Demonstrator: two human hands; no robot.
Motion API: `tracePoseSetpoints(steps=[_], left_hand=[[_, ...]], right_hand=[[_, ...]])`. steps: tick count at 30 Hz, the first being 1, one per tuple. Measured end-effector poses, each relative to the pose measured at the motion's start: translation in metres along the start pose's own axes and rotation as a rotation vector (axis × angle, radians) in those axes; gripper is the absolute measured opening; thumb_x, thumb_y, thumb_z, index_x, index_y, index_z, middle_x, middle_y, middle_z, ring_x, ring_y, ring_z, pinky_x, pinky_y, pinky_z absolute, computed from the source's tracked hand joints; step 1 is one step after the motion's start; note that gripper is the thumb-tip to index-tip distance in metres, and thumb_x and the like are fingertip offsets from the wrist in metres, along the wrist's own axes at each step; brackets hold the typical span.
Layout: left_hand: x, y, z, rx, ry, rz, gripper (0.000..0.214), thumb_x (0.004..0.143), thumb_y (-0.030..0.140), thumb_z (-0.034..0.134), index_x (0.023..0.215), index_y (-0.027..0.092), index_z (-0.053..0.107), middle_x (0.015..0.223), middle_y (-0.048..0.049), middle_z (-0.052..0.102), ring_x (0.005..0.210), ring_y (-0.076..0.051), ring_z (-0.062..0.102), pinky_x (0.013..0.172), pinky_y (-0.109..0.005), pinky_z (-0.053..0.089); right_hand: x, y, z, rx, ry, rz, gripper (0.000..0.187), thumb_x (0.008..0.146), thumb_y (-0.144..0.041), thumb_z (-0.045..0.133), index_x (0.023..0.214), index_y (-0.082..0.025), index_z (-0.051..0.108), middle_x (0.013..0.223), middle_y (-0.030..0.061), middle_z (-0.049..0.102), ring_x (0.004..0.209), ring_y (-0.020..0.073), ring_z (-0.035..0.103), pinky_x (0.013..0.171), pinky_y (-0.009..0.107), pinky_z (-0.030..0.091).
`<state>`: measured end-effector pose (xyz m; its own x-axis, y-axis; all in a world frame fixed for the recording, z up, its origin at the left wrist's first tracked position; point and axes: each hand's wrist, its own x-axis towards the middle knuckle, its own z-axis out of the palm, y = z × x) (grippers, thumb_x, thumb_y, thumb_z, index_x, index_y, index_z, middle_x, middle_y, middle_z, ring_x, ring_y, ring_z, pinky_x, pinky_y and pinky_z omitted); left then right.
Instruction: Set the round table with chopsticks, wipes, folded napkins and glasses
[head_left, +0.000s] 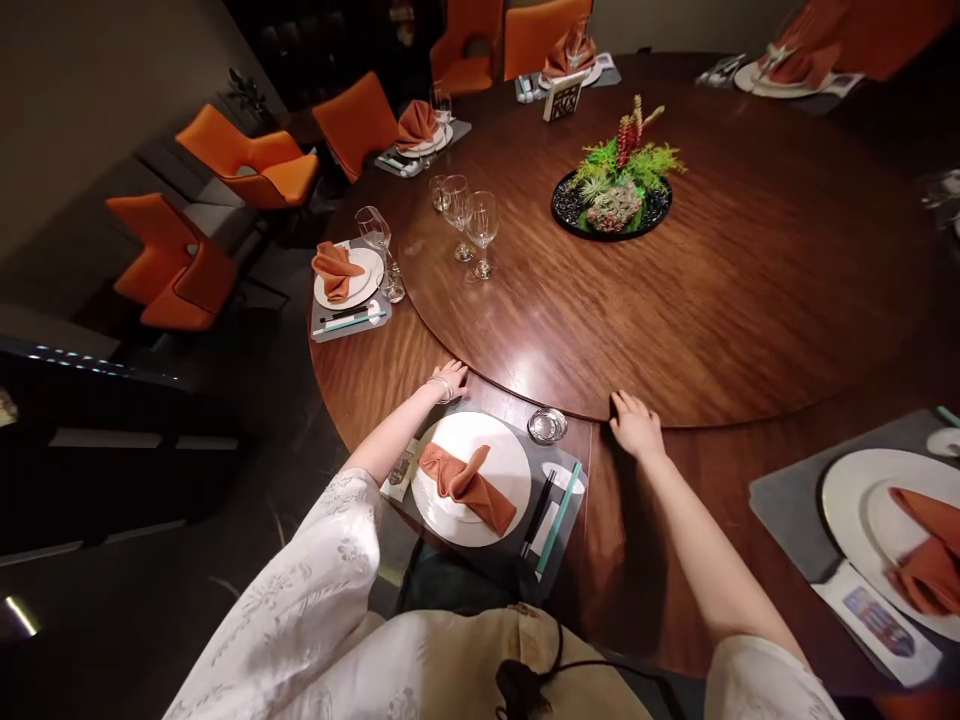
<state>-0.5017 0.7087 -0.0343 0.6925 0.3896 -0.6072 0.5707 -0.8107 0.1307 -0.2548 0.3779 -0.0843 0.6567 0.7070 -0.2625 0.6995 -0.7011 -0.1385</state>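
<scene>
White sleeves (pixel 300 600); left hand (pixel 450 380), right hand (pixel 636 424) touching wooden turntable edge (pixel 540 396)

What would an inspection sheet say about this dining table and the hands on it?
Surface: round dark wooden table carrying a wooden turntable.
Job's things: left hand and right hand both rest on the turntable's edge; a white plate with an orange napkin lies between them.
Clutter: stemmed glasses and a plant centrepiece stand on the turntable.
Grippers: nothing seen; bare hands only.
Cables: thin black cord on the person's front.
Surroundings: orange chairs beside the table.
</scene>
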Motion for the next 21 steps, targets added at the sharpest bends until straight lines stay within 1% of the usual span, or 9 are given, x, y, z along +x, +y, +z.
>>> tracePoseSetpoints(steps=[3, 6, 9, 11, 14, 16, 18, 20, 21], left_hand=[[0.008, -0.011, -0.002, -0.011, 0.021, -0.055, 0.070, 0.090, 0.042, 0.050, 0.152, 0.018, 0.026, 0.161, -0.0148, 0.017, 0.150, -0.027, 0.015, 0.117, -0.053, 0.022], [0.019, -0.016, -0.006, -0.015, 0.037, -0.069, 0.071, 0.090, 0.040, 0.051, 0.152, 0.018, 0.023, 0.162, -0.0146, 0.014, 0.150, -0.027, 0.012, 0.117, -0.051, 0.022], [0.031, -0.021, -0.011, -0.021, 0.028, -0.058, 0.072, 0.091, 0.039, 0.050, 0.153, 0.016, 0.022, 0.162, -0.0140, 0.013, 0.150, -0.026, 0.011, 0.117, -0.052, 0.023], [0.038, -0.024, -0.016, -0.023, 0.026, -0.055, 0.072, 0.091, 0.037, 0.050, 0.153, 0.016, 0.021, 0.162, -0.0134, 0.013, 0.150, -0.026, 0.011, 0.117, -0.053, 0.023], [0.046, -0.031, -0.021, -0.027, 0.050, -0.069, 0.071, 0.091, 0.037, 0.049, 0.153, 0.016, 0.021, 0.162, -0.0124, 0.012, 0.150, -0.026, 0.013, 0.117, -0.051, 0.023], [0.046, -0.035, -0.022, -0.027, 0.073, -0.092, 0.070, 0.092, 0.037, 0.046, 0.154, 0.016, 0.021, 0.162, -0.0119, 0.012, 0.150, -0.026, 0.013, 0.118, -0.051, 0.024], [0.043, -0.036, -0.021, -0.005, 0.086, -0.096, 0.071, 0.091, 0.036, 0.046, 0.154, 0.017, 0.020, 0.163, -0.0107, 0.011, 0.150, -0.026, 0.012, 0.117, -0.051, 0.024], [0.038, -0.031, -0.016, 0.046, 0.079, -0.065, 0.074, 0.089, 0.036, 0.050, 0.154, 0.018, 0.020, 0.163, -0.0093, 0.011, 0.150, -0.027, 0.013, 0.117, -0.052, 0.025], [0.035, -0.027, -0.013, 0.075, 0.069, -0.039, 0.076, 0.088, 0.037, 0.052, 0.154, 0.018, 0.021, 0.163, -0.0089, 0.012, 0.150, -0.027, 0.014, 0.117, -0.052, 0.026]], right_hand=[[-0.002, -0.023, 0.005, 0.039, 0.019, -0.066, 0.054, 0.089, -0.021, 0.034, 0.141, -0.015, 0.047, 0.152, 0.0114, 0.041, 0.138, 0.0276, 0.037, 0.109, 0.053, 0.034], [0.003, -0.025, 0.003, 0.160, 0.076, -0.074, 0.051, 0.089, -0.023, 0.033, 0.134, -0.014, 0.054, 0.145, 0.0127, 0.049, 0.133, 0.0284, 0.044, 0.108, 0.051, 0.038], [0.024, -0.024, -0.010, 0.354, 0.117, -0.052, 0.047, 0.090, -0.032, 0.036, 0.123, -0.012, 0.063, 0.127, 0.0150, 0.064, 0.118, 0.0268, 0.058, 0.102, 0.043, 0.044], [0.050, -0.036, -0.024, 0.523, 0.104, -0.041, 0.047, 0.089, -0.037, 0.040, 0.119, -0.011, 0.065, 0.107, 0.0136, 0.072, 0.101, 0.0241, 0.066, 0.096, 0.039, 0.048], [0.101, -0.078, -0.044, 0.829, 0.090, -0.039, 0.049, 0.085, -0.036, 0.045, 0.124, -0.011, 0.060, 0.082, 0.0071, 0.073, 0.079, 0.0186, 0.067, 0.083, 0.034, 0.053], [0.141, -0.118, -0.054, 1.051, 0.065, -0.016, 0.055, 0.082, -0.033, 0.051, 0.132, -0.011, 0.051, 0.080, 0.0046, 0.071, 0.071, 0.0156, 0.066, 0.070, 0.029, 0.054], [0.179, -0.155, -0.060, 1.243, 0.021, 0.060, 0.066, 0.077, -0.030, 0.057, 0.139, -0.013, 0.041, 0.079, 0.0025, 0.070, 0.065, 0.0139, 0.065, 0.059, 0.024, 0.051], [0.211, -0.182, -0.065, 1.353, 0.005, 0.156, 0.071, 0.075, -0.028, 0.062, 0.140, -0.017, 0.036, 0.076, 0.0004, 0.069, 0.061, 0.0133, 0.065, 0.054, 0.022, 0.050], [0.224, -0.191, -0.066, 1.364, 0.014, 0.201, 0.068, 0.074, -0.028, 0.063, 0.137, -0.018, 0.039, 0.074, -0.0001, 0.068, 0.059, 0.0136, 0.064, 0.054, 0.023, 0.050]])
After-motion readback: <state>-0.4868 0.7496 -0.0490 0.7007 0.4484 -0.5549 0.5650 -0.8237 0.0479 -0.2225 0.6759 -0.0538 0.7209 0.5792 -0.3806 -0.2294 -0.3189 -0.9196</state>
